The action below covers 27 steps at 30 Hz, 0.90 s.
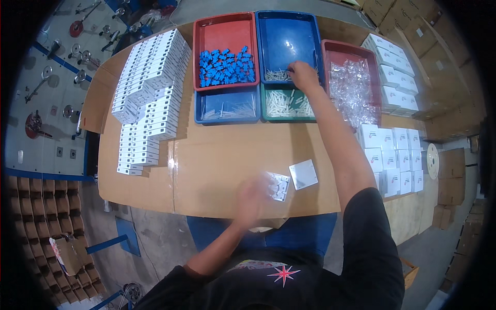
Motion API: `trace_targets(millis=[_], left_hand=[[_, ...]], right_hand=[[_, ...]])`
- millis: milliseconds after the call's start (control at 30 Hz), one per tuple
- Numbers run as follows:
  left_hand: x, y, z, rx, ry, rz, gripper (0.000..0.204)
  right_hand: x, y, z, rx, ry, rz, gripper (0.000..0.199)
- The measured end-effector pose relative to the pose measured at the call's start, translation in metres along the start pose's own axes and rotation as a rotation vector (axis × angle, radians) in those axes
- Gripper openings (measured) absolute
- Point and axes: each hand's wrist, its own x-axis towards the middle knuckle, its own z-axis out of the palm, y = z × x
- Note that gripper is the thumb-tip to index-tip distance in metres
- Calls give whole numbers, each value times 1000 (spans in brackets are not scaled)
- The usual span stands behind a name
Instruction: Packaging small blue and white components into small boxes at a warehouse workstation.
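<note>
The right hand (pixel 304 75) reaches far forward into the blue plastic tray (pixel 287 39), fingers closing on small white pins (pixel 276 75). The blurred left hand (pixel 253 199) touches an open small white carton (pixel 279 186) on the cardboard-covered counter (pixel 217 160); its grip is unclear. Stacked finished-looking white boxes (pixel 150 77) suggest work midway.

floor (pixel 155 243): grey concrete | table (pixel 217 155): brown cardboard top | right: stacked cartons (pixel 439 46)

The right hand (pixel 304 75) reaches into the blue tray (pixel 287 36), fingers on pale small parts (pixel 277 75). Nearer than that tray, the blurred left hand (pixel 252 199) touches a clear packet (pixel 279 186) on the tabletop (pixel 227 150), beside a white square box (pixel 303 174).
</note>
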Motion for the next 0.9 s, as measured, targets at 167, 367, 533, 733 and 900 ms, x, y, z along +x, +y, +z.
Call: trace_targets(millis=[167, 367, 533, 733, 900], left_hand=[[1, -1, 2, 5, -4, -6, 21], [5, -1, 2, 12, -1, -6, 22], [7, -2, -1, 15, 22, -39, 22], [8, -2, -3, 38, 38, -12, 22], [12, -7, -7, 91, 41, 22, 23]], right_hand=[[6, 3, 6, -1, -31, 3, 19], [11, 7, 5, 62, -103, 29, 16], [15, 1, 3, 103, -97, 80, 19], [17, -1, 12, 116, -110, 36, 19], [16, 12, 23, 96, -11, 13, 17]])
